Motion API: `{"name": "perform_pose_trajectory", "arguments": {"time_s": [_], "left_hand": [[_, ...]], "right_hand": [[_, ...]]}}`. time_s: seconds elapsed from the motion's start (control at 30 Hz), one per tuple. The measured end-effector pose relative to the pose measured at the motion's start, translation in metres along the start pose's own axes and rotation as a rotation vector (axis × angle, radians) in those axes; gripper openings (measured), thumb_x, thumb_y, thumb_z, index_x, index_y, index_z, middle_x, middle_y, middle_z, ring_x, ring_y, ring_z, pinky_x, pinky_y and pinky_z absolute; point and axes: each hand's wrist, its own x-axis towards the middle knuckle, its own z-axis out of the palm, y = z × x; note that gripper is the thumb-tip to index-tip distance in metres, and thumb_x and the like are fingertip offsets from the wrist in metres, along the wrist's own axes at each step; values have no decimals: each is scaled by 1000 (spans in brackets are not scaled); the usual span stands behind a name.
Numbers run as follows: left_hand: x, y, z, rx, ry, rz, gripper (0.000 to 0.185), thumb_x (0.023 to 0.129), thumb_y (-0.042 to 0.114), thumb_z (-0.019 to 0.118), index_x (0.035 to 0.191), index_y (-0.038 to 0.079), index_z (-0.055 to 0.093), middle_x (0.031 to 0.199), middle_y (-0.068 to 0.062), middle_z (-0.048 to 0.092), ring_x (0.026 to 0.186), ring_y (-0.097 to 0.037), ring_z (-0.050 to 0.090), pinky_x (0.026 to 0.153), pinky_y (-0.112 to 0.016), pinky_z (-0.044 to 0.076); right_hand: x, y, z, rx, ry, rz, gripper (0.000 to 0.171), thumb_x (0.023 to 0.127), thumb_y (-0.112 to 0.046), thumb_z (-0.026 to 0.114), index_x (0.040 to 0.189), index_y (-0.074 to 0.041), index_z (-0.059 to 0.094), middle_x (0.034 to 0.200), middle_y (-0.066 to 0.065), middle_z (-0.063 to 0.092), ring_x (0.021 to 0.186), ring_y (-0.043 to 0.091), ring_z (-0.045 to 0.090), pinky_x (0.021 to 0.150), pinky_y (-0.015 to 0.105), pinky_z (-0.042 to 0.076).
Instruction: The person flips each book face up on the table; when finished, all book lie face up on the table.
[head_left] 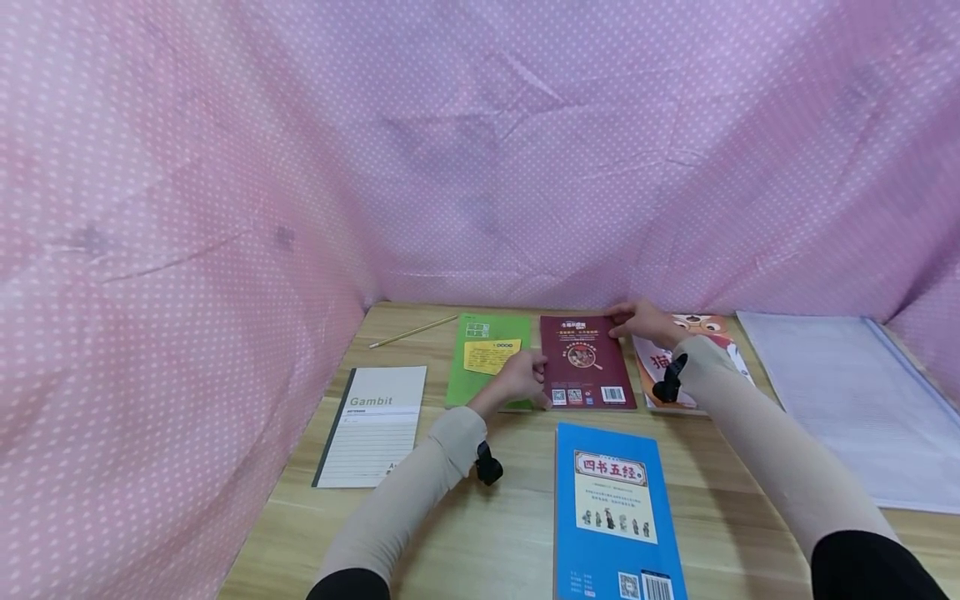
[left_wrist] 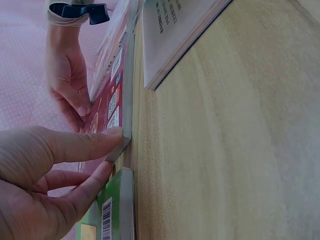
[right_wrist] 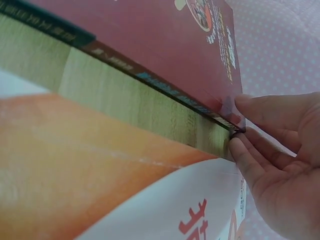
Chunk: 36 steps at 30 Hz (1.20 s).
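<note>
A maroon book (head_left: pixel 581 379) lies at the back middle of the wooden table, back cover up. My left hand (head_left: pixel 519 379) pinches its near left corner; in the left wrist view the thumb presses on the cover and a finger is at the edge. At the far right corner, my right hand (head_left: pixel 647 323) grips the same book, thumb on top and fingers below, as the right wrist view shows. To the left is a green book (head_left: pixel 465 383) with a yellow panel, partly behind my left hand. An orange-and-white book (right_wrist: pixel 125 145) lies to the right, partly covered by my right arm.
A blue book (head_left: pixel 615 567) lies nearer me. At the left are a Gambit notebook (head_left: pixel 375 425) and a pencil (head_left: pixel 412 332). A translucent plastic folder (head_left: pixel 840 400) covers the right side. Pink dotted cloth (head_left: pixel 480 167) hangs behind the table.
</note>
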Motion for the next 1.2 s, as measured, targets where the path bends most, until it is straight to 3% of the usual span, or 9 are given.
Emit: {"name": "perform_pose_trajectory", "arguments": {"time_s": [0.27,0.6,0.8,1.0,1.2], "left_hand": [[1,-3,1,-26,-5,23,91,68,-4,90,148,-6,47,108,-6,60,96,-15,52,99,-31,52],[-1,-4,2,-72,-33,-8,96,68,-4,89,151,-3,43,116,-7,59,102,-17,55,104,-33,52],[-2,-5,1,-80,-65,23,95,69,-5,88,152,-5,41,107,-7,53,93,-15,47,89,-27,50],[0,-8,0,-118,-111,51,95,71,-8,86,152,-7,37,80,0,36,71,-12,35,62,-22,35],[1,-8,0,-82,-120,66,97,71,-7,87,153,-8,35,85,-1,37,76,-12,36,66,-21,36]], "right_hand": [[4,0,2,-12,-2,-11,56,97,-4,64,149,4,46,153,33,40,141,51,40,119,62,32],[4,2,-1,2,-34,8,60,96,0,64,150,8,40,149,35,43,140,50,42,120,60,32],[4,1,2,3,-18,22,58,95,-2,65,148,7,44,148,35,45,138,49,44,120,59,32],[2,2,1,15,-18,42,57,97,-5,64,149,6,44,148,34,45,138,47,43,121,60,29],[0,2,-2,52,-50,38,56,98,-6,62,150,6,43,150,33,43,136,46,42,120,63,28]]}}
